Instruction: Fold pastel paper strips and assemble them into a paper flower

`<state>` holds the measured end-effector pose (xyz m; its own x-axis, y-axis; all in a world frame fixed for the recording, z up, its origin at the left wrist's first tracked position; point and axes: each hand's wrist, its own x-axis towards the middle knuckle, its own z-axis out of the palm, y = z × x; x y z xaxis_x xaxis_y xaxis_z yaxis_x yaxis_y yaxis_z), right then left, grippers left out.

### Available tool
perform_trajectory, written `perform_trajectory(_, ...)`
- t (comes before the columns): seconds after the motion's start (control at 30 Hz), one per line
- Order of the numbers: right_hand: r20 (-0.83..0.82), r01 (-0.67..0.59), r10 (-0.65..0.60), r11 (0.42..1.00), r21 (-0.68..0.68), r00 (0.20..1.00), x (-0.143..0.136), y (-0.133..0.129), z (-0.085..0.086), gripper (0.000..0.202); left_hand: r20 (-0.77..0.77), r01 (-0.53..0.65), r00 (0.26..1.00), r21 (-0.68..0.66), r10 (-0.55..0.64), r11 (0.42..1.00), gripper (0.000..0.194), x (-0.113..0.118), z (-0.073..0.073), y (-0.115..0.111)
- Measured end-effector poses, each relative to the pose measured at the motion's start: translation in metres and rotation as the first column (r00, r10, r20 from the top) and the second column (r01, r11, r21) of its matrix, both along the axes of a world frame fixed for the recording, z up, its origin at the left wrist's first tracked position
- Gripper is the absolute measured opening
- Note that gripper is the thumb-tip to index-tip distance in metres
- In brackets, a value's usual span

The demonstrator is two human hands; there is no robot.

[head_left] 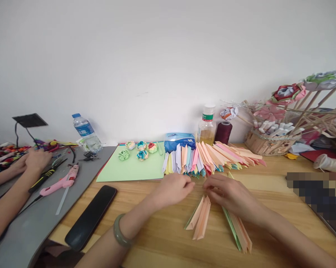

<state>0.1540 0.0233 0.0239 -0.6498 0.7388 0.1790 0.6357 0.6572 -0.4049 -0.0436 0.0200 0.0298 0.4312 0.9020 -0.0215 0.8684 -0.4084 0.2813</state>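
My left hand [175, 189], a green bangle [122, 230] on its wrist, is raised above the wooden table with its fingers curled into a pinch. Close by on the right, my right hand [226, 191] has its fingers bent together too. Anything between the fingertips is too small to make out. Below and between the hands lie peach folded paper strips [203, 219]. Green and peach folded strips [237, 230] stick out from beneath my right hand, which partly hides them. Just behind both hands spreads a long row of many-coloured folded paper pieces [196, 160].
Folded paper flowers [141, 145] sit on green paper [134, 171]. At left are a black phone-like slab [91, 217], a pink glue gun [62, 183], a water bottle [86, 130] and another person's hands [35, 162]. A bottle [206, 126], thread spool [223, 133] and basket [268, 143] stand behind.
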Motion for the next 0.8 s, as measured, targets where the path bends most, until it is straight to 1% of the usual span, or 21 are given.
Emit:
perform_trajectory(0.07, 0.032, 0.067, -0.068, 0.997, 0.033, 0.997, 0.002, 0.003, -0.001, 0.022, 0.014, -0.122, 0.993, 0.042, 0.121, 0.992, 0.036, -0.004, 0.001, 0.005)
perform_trajectory(0.17, 0.171, 0.089, -0.103, 0.992, 0.088, 0.980, 0.000, 0.008, -0.001, 0.025, -0.006, -0.244, 0.969, 0.072, 0.245, 0.967, 0.031, -0.007, 0.002, 0.009)
perform_trajectory(0.27, 0.322, 0.150, -0.193, 0.977, 0.155, 0.927, -0.010, 0.012, 0.000, 0.027, -0.102, -0.312, 0.942, 0.091, 0.320, 0.946, 0.030, -0.007, 0.002, 0.008)
perform_trajectory(0.33, 0.359, 0.218, -0.274, 0.957, 0.189, 0.892, -0.019, 0.015, -0.001, 0.029, -0.157, -0.322, 0.929, 0.107, 0.336, 0.941, 0.030, -0.005, 0.002, 0.007)
perform_trajectory(0.43, 0.374, 0.304, -0.371, 0.925, 0.227, 0.850, -0.030, 0.017, -0.005, 0.029, -0.183, -0.285, 0.935, 0.124, 0.304, 0.951, 0.031, -0.003, -0.001, 0.004)
perform_trajectory(0.5, 0.378, 0.338, -0.410, 0.909, 0.244, 0.830, -0.035, 0.016, -0.009, 0.027, -0.168, -0.208, 0.960, 0.116, 0.225, 0.971, 0.032, -0.002, -0.004, 0.003)
perform_trajectory(0.57, 0.377, 0.367, -0.439, 0.896, 0.249, 0.816, -0.038, 0.015, -0.013, 0.026, -0.134, -0.106, 0.984, 0.102, 0.119, 0.989, 0.032, -0.001, -0.006, 0.002)
perform_trajectory(0.63, 0.370, 0.402, -0.466, 0.884, 0.240, 0.804, -0.039, 0.016, -0.015, 0.027, -0.099, -0.022, 0.995, 0.101, 0.032, 0.995, 0.033, 0.000, -0.008, 0.001)
perform_trajectory(0.7, 0.359, 0.443, -0.492, 0.870, 0.214, 0.793, -0.037, 0.019, -0.016, 0.028, -0.091, -0.001, 0.996, 0.109, 0.011, 0.994, 0.036, 0.000, -0.009, 0.000)
perform_trajectory(0.8, 0.347, 0.504, -0.527, 0.848, 0.161, 0.776, -0.033, 0.026, -0.015, 0.027, -0.127, -0.020, 0.991, 0.107, 0.034, 0.994, 0.042, 0.002, -0.010, -0.001)
